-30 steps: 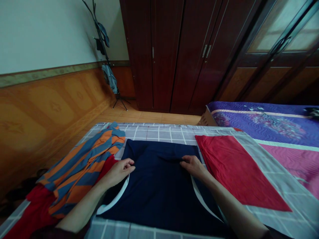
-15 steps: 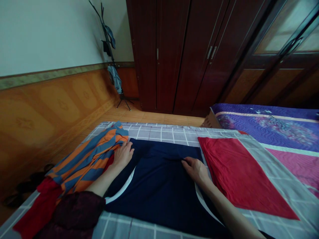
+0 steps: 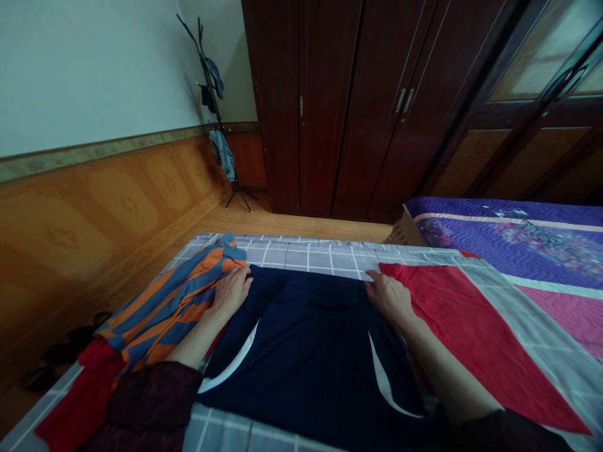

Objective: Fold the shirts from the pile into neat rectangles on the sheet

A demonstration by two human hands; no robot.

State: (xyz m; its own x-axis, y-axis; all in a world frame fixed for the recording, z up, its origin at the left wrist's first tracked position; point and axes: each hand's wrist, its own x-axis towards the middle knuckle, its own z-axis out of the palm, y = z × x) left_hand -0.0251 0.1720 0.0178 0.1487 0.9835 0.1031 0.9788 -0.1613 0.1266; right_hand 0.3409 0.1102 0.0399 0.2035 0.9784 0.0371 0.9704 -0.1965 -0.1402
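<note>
A navy garment with white curved trim (image 3: 311, 370) lies spread flat on a grey checked sheet (image 3: 306, 256). My left hand (image 3: 230, 292) rests on its far left edge, touching an orange and blue striped cloth (image 3: 174, 301). My right hand (image 3: 389, 298) lies on the far right corner of the navy cloth, beside a flat red cloth (image 3: 475, 333). I cannot tell whether its fingers grip the navy fabric. A red cloth (image 3: 80, 395) lies under the striped one at the left.
A dark wooden wardrobe (image 3: 339, 107) stands beyond the floor, with a coat stand (image 3: 219, 119) by the wall. A purple quilted bedspread (image 3: 513, 238) lies to the right. Dark shoes (image 3: 61, 355) sit on the floor at the left.
Both hands have slid towards the far corners of the navy garment, the right one outward to the right. My dark sleeves now show at the bottom of the view.
</note>
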